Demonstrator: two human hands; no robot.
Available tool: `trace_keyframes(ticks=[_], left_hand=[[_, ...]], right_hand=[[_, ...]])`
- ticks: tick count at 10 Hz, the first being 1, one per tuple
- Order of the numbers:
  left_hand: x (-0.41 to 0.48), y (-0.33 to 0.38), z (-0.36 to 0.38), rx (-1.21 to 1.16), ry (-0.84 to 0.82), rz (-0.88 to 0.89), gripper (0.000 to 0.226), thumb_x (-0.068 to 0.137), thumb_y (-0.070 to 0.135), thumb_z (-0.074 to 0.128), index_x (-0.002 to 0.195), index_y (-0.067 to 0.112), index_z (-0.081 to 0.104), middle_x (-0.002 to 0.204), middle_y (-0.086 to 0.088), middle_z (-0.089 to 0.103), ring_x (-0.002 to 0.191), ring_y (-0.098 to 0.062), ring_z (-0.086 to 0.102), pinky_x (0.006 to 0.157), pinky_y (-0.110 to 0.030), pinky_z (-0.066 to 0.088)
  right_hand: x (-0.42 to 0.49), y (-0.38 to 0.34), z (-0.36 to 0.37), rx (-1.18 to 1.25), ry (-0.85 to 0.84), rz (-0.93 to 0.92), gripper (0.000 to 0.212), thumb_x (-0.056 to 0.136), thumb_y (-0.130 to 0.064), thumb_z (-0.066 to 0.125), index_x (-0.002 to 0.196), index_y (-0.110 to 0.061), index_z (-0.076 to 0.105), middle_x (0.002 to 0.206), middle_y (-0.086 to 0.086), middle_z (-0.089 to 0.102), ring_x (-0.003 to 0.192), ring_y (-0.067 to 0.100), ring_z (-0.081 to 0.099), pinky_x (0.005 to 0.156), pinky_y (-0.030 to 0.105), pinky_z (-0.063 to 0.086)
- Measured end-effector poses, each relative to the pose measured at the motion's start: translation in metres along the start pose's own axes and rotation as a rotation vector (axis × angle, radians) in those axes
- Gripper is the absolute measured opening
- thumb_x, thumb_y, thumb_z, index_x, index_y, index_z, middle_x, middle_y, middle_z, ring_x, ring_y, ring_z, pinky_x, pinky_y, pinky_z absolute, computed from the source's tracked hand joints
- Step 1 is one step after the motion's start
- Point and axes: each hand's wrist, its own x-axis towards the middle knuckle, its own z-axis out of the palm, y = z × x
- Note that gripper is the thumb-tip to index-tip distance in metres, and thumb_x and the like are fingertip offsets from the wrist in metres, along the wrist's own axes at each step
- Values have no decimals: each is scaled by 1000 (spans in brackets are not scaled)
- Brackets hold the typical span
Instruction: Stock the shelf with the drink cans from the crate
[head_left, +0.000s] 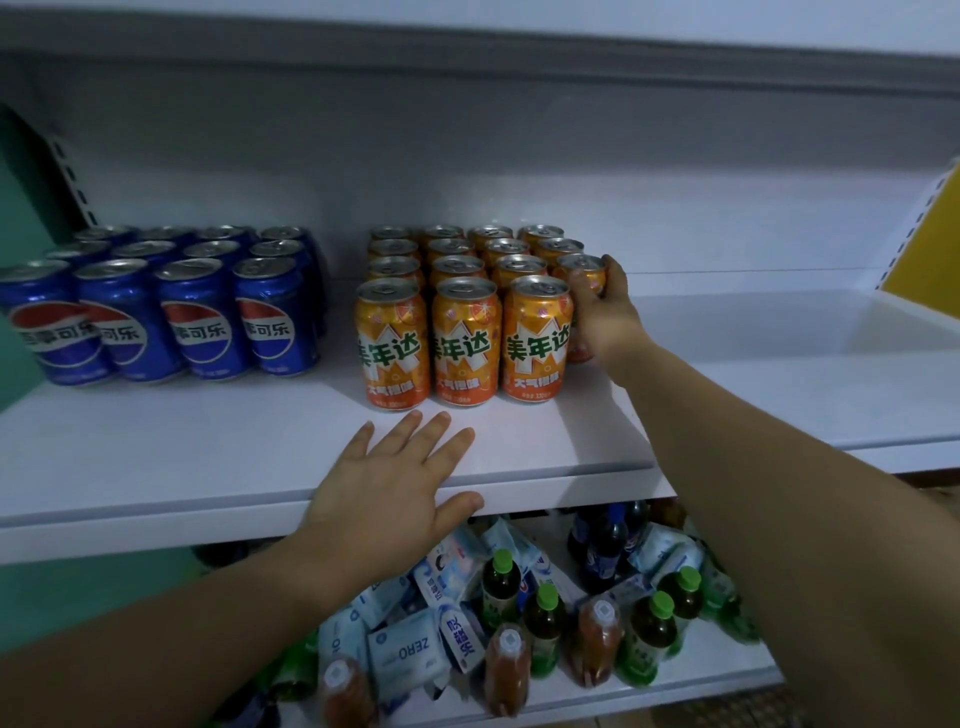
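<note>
The can (581, 274) is probably full: rigid, weighty, smooth enough to slip, best held round its side wall. The right hand (605, 312) has its grip curled round it at the orange block's (457, 332) right edge, arm outstretched. The left hand (384, 493) lies flat and empty on the shelf's (208, 457) front edge.

Orange cans (537, 343) "美年达"; blue cans (200, 322) "可乐"; packet (405, 649) "ZERO"

Left hand (387, 493): bare, back showing.
Right hand (605, 312): bare, back showing.
Left forearm (182, 623): bare to the frame edge.
Right forearm (753, 467): bare likewise.
</note>
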Motion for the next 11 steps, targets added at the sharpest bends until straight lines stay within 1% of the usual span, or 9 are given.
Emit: trace_keyframes(ticks=[2,3,4,6,7,8,9,10,11], left_hand=[[-1,0,-1,-20,12,8,96,63,69,-27,150,35,-6,161,6,-2,148,-16,-1,117,-45,5],[0,0,-2,-9,-2,12,97,61,68,-29,150,35,-8,161,6,-3,148,-16,-1,117,-45,5],[1,1,-4,-29,-21,8,98,61,68,-27,150,35,-7,161,6,-4,148,-17,-2,117,-45,4],[-2,1,-9,-16,-65,15,95,66,73,-23,150,33,-6,161,5,-2,148,-18,-1,117,-46,5],[-4,-2,-13,-44,-84,26,90,72,77,-14,151,35,-2,161,5,-1,148,-18,0,117,-47,5],[-3,-9,-25,-153,-172,43,72,89,70,16,151,36,2,161,7,-2,148,-16,-3,118,-48,2],[-4,-18,-42,-424,-249,8,71,91,61,40,151,32,15,160,5,8,147,-15,6,119,-42,6],[-18,-40,-65,-632,-194,-59,67,90,50,54,148,25,31,156,2,27,140,-18,31,113,-29,25],[-47,-65,-93,-589,-119,-75,63,90,44,57,146,28,35,153,0,35,134,-20,39,105,-28,31]], right_hand=[[-4,-20,1,28,7,-23,78,92,-65,40,155,-24,18,161,4,21,144,28,27,115,45,26],[-12,-24,6,-86,-52,-71,75,86,-65,49,150,-30,32,160,3,14,145,26,22,118,45,21],[-15,-25,7,-84,-57,-48,94,65,-73,51,149,-34,33,159,2,14,143,27,26,117,48,24],[-19,-33,0,-232,-100,-48,66,93,-56,46,152,-34,26,163,3,6,150,25,2,120,44,9],[-40,-51,-7,-341,-104,-105,60,99,-51,39,152,-26,28,162,5,17,150,25,4,120,40,8],[-65,-71,-9,-472,-96,-169,56,102,-48,34,151,-21,30,159,5,25,148,25,11,120,38,11],[-83,-91,-7,-590,-107,-216,58,96,-58,35,142,-25,43,146,8,45,137,30,34,112,44,30],[-105,-112,3,-684,-138,-273,65,90,-63,38,142,-25,45,143,9,47,130,31,43,107,45,36],[-128,-136,13,-774,-157,-277,79,82,-71,34,146,-25,38,150,10,41,132,34,42,108,49,36]])
